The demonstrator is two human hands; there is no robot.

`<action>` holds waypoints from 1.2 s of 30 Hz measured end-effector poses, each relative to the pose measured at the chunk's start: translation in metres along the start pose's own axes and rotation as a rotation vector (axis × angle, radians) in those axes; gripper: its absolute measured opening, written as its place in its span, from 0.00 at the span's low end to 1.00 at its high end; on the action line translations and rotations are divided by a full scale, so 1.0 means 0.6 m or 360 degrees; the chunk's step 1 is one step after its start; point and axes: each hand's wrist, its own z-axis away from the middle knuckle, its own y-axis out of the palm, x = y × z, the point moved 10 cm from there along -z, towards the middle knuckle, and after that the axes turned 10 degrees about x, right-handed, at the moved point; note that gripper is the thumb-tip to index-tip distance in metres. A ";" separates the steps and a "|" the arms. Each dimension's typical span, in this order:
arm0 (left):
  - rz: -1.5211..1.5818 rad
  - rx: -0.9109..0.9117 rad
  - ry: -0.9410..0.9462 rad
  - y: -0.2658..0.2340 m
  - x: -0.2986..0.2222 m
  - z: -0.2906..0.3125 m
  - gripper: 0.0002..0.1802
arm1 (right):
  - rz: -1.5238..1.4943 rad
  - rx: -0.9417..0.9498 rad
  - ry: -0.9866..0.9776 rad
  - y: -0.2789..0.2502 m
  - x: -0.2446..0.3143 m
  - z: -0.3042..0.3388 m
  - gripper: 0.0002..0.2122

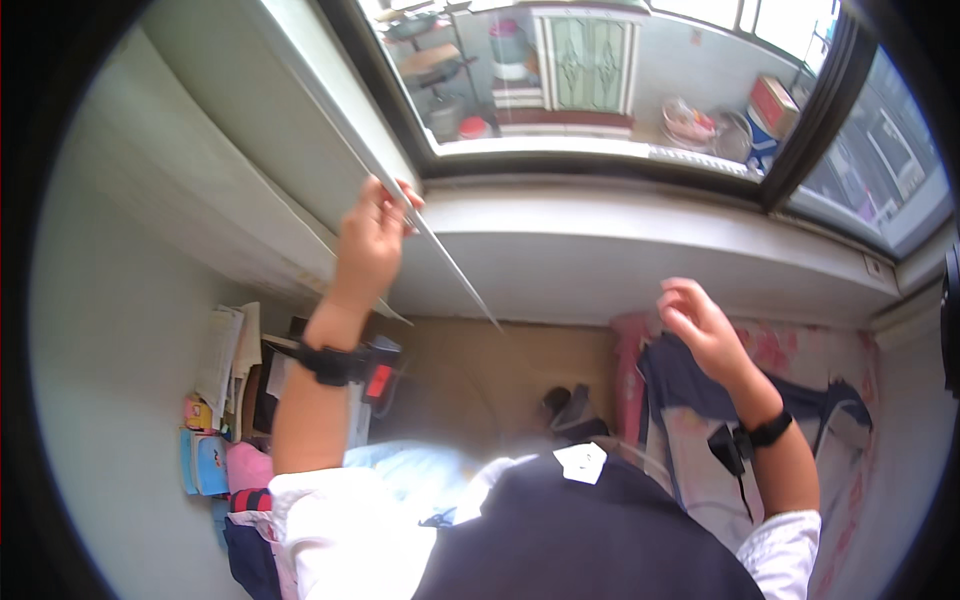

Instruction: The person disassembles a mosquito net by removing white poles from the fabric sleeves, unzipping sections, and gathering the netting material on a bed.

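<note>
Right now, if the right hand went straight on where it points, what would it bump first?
Probably the pale wall below the window sill. The right hand points forward and slightly left toward it, but how far away the wall is, I can't tell.

Location type: home room. Indicators: pink-and-white floral bedding (770,349), dark-framed glass window (600,168), piled pale paper books (218,362).
</note>
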 end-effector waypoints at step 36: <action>-0.0217 -0.0346 -0.0375 0.003 0.361 -0.170 0.08 | -0.0130 -0.0030 0.0353 -0.033 -0.168 0.007 0.11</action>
